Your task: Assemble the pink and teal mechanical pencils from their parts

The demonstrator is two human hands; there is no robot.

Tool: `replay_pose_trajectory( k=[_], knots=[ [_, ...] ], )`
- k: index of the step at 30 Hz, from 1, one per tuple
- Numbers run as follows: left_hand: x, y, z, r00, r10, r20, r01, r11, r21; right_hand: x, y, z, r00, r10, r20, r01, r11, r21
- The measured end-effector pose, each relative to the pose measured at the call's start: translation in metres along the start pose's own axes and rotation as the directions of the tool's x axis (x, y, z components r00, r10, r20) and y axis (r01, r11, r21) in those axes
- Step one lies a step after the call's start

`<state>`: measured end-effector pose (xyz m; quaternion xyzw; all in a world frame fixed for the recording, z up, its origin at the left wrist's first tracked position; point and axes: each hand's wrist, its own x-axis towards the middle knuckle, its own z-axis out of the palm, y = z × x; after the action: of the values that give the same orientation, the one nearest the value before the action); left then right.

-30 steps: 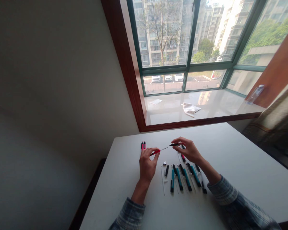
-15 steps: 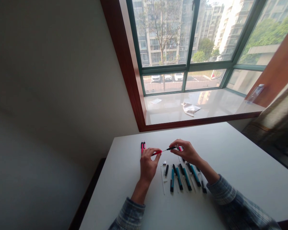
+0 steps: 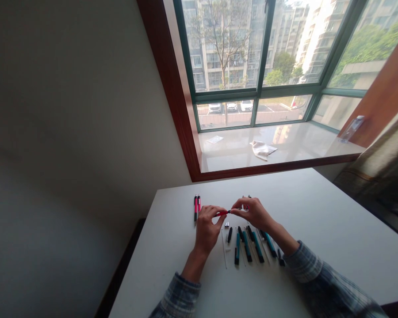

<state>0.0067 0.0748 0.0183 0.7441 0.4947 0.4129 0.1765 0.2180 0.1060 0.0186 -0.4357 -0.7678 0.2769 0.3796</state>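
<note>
My left hand (image 3: pixel 207 226) pinches a red pen barrel (image 3: pixel 221 214) above the white table. From the other side, my right hand (image 3: pixel 254 213) grips a black pen part (image 3: pixel 229 212), its end meeting the barrel's open end; the fingers hide most of it. Two red-and-black pens (image 3: pixel 196 208) lie beyond my left hand. Nearer me are several teal pen barrels (image 3: pixel 237 251) with black parts, thin refills (image 3: pixel 224 251), a loose black grip (image 3: pixel 230 235) and a small silver tip (image 3: pixel 227 225). More red pen pieces are partly hidden behind my right hand.
The white table (image 3: pixel 172 247) meets the wall and a red-brown window frame (image 3: pixel 232 176). On the sill rest a crumpled cloth (image 3: pixel 262 150), a flat paper (image 3: pixel 215 139) and a clear bottle (image 3: pixel 352 129). A curtain (image 3: pixel 365 172) hangs at the right.
My right hand has moved slightly left, bringing the black part up to the red barrel. The thin rod seen between them before is now out of sight.
</note>
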Motion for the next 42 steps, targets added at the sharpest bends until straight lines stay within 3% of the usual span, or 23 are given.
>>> replay_pose_trajectory(
  k=[5,12,42],
  knots=[
    [0.001,0.0,-0.001,1.0,0.001,-0.002,-0.001,1.0,0.005,0.0,-0.002,-0.004,0.998,0.04,0.039,-0.041,0.999,0.017],
    [0.002,-0.002,-0.002,0.999,-0.027,-0.03,0.026,1.0,-0.012,0.0,-0.004,-0.011,0.999,-0.011,0.053,0.01,0.999,0.032],
    [0.002,0.001,-0.002,1.0,-0.024,-0.01,0.024,0.999,-0.021,-0.002,-0.008,-0.005,0.996,0.002,0.089,-0.002,1.0,0.0]
  ],
)
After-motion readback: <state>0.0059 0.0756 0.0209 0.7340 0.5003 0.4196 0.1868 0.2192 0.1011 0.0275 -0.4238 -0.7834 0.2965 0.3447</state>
